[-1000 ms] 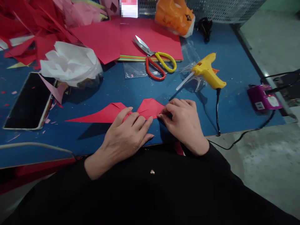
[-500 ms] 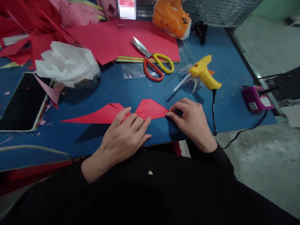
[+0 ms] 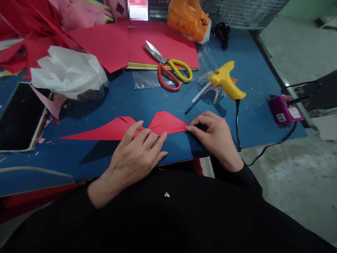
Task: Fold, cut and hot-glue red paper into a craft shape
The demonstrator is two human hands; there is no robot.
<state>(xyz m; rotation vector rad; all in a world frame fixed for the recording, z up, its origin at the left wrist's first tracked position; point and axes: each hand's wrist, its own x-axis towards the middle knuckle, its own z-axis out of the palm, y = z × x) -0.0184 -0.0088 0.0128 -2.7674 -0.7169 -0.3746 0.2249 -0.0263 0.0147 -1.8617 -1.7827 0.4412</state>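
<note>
A folded piece of red paper (image 3: pixel 168 123) lies near the table's front edge, with a long point to the left and a short one to the right. My left hand (image 3: pixel 137 149) rests over its narrow middle, fingers spread, and hides part of the folds. At the paper's right tip, my right hand (image 3: pixel 214 135) pinches it between thumb and forefinger. Beyond the paper lie scissors (image 3: pixel 164 60) with one red and one yellow handle. A yellow glue gun (image 3: pixel 228 80) with a clear glue stick stands to their right.
Red paper sheets (image 3: pixel 105 44) lie stacked at the back beside an orange bag (image 3: pixel 186 21). At left are crumpled white paper (image 3: pixel 71 72) and a phone (image 3: pixel 22 119). A purple power adapter (image 3: pixel 285 109) with black cables sits near the table's right edge.
The camera view has shifted slightly, so the things on the table appear a little further left. Both hands keep the same hold on the red paper.
</note>
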